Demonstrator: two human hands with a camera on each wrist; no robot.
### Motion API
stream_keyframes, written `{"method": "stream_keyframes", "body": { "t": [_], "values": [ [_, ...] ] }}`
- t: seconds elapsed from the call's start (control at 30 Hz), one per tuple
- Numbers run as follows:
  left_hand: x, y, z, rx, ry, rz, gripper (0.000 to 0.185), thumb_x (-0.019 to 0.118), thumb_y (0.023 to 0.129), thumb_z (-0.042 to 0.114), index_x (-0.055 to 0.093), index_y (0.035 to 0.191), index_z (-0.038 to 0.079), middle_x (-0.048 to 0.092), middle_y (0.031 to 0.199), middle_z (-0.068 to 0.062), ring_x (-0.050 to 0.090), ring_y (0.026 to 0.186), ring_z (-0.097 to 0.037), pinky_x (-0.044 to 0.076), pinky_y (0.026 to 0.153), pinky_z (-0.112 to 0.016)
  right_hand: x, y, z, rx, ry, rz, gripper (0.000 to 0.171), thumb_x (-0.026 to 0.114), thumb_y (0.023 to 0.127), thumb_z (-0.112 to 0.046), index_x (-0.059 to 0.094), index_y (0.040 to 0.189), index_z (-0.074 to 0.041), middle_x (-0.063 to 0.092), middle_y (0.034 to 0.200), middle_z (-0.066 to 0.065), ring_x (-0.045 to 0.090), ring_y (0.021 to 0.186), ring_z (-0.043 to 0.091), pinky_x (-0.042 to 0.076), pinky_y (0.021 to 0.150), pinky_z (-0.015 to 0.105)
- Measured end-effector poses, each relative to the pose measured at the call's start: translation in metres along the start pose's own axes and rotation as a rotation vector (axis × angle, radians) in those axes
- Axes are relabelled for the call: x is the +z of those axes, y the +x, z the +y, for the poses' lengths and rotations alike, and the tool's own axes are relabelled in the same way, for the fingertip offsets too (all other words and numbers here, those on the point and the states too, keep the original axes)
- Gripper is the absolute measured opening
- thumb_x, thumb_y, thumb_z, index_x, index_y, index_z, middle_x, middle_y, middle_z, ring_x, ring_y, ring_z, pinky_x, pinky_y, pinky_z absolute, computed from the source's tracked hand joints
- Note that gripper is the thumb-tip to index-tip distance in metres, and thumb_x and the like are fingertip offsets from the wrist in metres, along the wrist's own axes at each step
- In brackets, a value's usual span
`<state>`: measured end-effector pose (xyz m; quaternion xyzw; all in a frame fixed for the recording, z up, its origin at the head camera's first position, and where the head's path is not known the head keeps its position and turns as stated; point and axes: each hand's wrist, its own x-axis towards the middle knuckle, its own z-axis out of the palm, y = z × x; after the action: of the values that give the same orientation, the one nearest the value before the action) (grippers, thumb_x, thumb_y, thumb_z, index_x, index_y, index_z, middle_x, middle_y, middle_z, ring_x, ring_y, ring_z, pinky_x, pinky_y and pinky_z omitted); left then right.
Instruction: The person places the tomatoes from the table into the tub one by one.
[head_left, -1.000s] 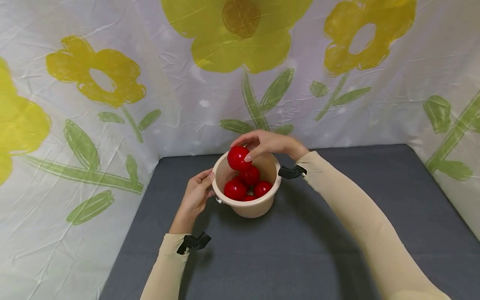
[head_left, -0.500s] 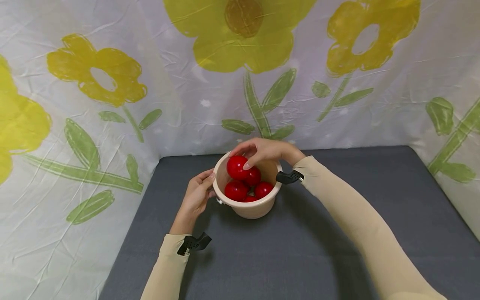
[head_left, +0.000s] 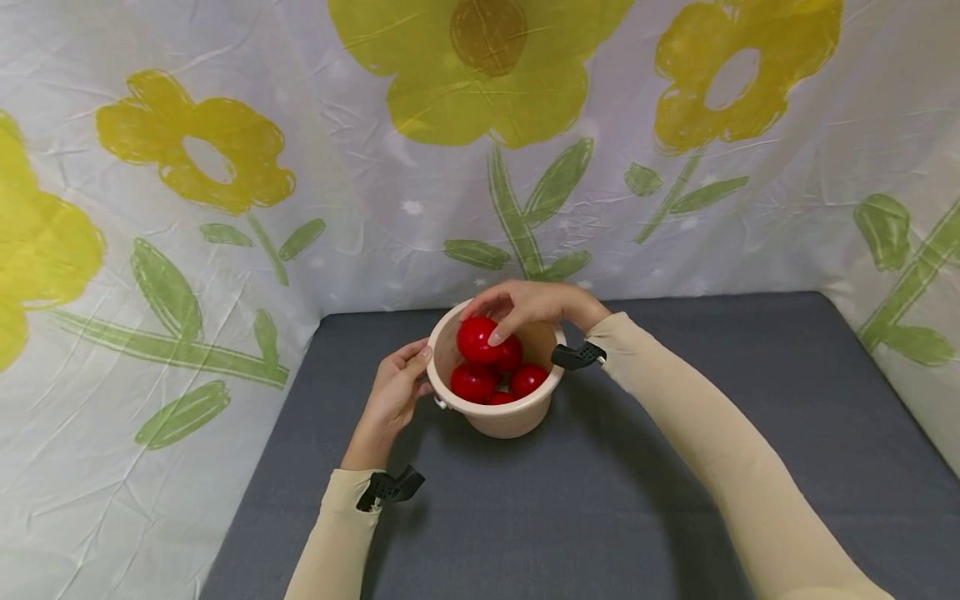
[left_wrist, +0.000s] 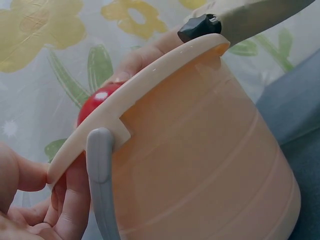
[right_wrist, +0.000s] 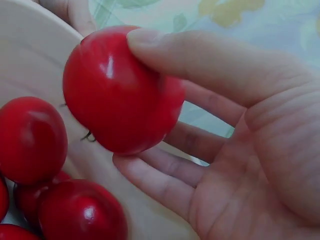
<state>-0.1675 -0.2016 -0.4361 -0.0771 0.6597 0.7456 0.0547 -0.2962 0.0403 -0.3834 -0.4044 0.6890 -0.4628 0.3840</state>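
Note:
A cream bucket (head_left: 504,423) with a grey handle (left_wrist: 101,175) stands on the dark table. My left hand (head_left: 393,387) pinches its rim on the left side, thumb over the lip and fingers under it. With thumb and fingers, my right hand (head_left: 528,307) holds a red tomato (right_wrist: 120,90) just inside the bucket's mouth, near the back. A bit of green stem shows on the tomato's underside in the right wrist view. Below it, several more red tomatoes (head_left: 472,382) lie at the bottom of the bucket.
The grey cloth-covered table (head_left: 555,517) reaches back to a white curtain (head_left: 375,167) printed with yellow flowers, which also hangs at both sides. Dark bands with small devices (head_left: 392,487) sit on both wrists.
My right hand has lowered the tomato a little, from above the rim down into the bucket's mouth. My left hand keeps its hold on the rim.

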Motion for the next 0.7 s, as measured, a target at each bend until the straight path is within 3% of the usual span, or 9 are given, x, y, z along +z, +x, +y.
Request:
{"method": "stream_keyframes", "body": {
  "t": [0.33, 0.5, 0.7],
  "values": [
    [0.001, 0.0, -0.001, 0.001, -0.017, 0.003, 0.041, 0.049, 0.104, 0.011, 0.047, 0.14, -0.007, 0.06, 0.127, -0.018, 0.066, 0.091, -0.009, 0.054, 0.06, -0.019, 0.0, 0.0, 0.002, -0.045, 0.001, -0.059, 0.057, 0.069, 0.09, -0.01, 0.049, 0.142, -0.001, 0.053, 0.144, 0.023, 0.048, 0.137, 0.039, 0.044, 0.112, 0.04],
    [0.003, 0.001, 0.002, -0.007, -0.017, -0.002, 0.039, 0.048, 0.104, 0.011, 0.048, 0.14, -0.005, 0.058, 0.128, -0.019, 0.065, 0.092, -0.01, 0.055, 0.061, -0.02, 0.0, -0.004, 0.001, -0.096, 0.004, 0.004, 0.051, 0.067, 0.091, -0.007, 0.051, 0.139, 0.001, 0.054, 0.142, 0.023, 0.048, 0.136, 0.04, 0.043, 0.112, 0.039],
    [-0.002, 0.001, 0.007, 0.026, 0.164, -0.002, 0.041, 0.051, 0.103, 0.017, 0.049, 0.142, 0.001, 0.057, 0.13, -0.019, 0.062, 0.097, -0.01, 0.057, 0.068, -0.022, 0.005, -0.017, -0.002, -0.196, -0.055, 0.153, 0.048, 0.066, 0.094, -0.01, 0.053, 0.139, -0.001, 0.056, 0.14, 0.021, 0.05, 0.134, 0.04, 0.041, 0.114, 0.045]
  ]
}}
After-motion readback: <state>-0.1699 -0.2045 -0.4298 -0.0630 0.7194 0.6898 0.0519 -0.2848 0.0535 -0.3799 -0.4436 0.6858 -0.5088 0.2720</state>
